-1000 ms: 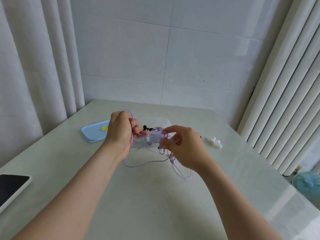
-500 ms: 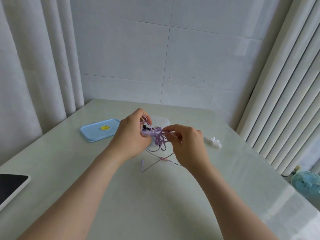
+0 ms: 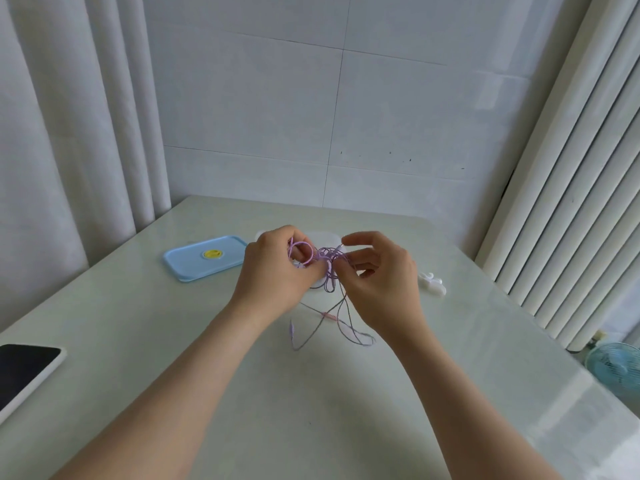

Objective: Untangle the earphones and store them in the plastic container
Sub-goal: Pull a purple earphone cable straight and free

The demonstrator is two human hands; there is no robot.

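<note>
You are early in the job. The purple earphones [image 3: 328,258] are a tangle, bunched in the air between your hands, so nothing is stored yet. Several strands and a plug end trail down from the bunch and lie loose on the counter [image 3: 311,410] just in front of you. The plastic container [image 3: 330,234] sits right behind your hands, mostly hidden by them. It looks open, since its blue lid [image 3: 204,258] lies flat on the counter to its left. What, if anything, is inside it I cannot tell. By my reading, the whole knot remains to be worked free, then the cord gathered and dropped in, then perhaps the lid put on.

Your left hand [image 3: 277,273] is raised just above the counter, knuckles toward you, its grip closed round a small loop of cord. Your right hand [image 3: 384,284] faces it, close beside it. The forefinger is lifted over the bunch, and the thumb and curled fingers pinch strands at its right edge. Both forearms reach in from the near edge, wrists level.
</note>
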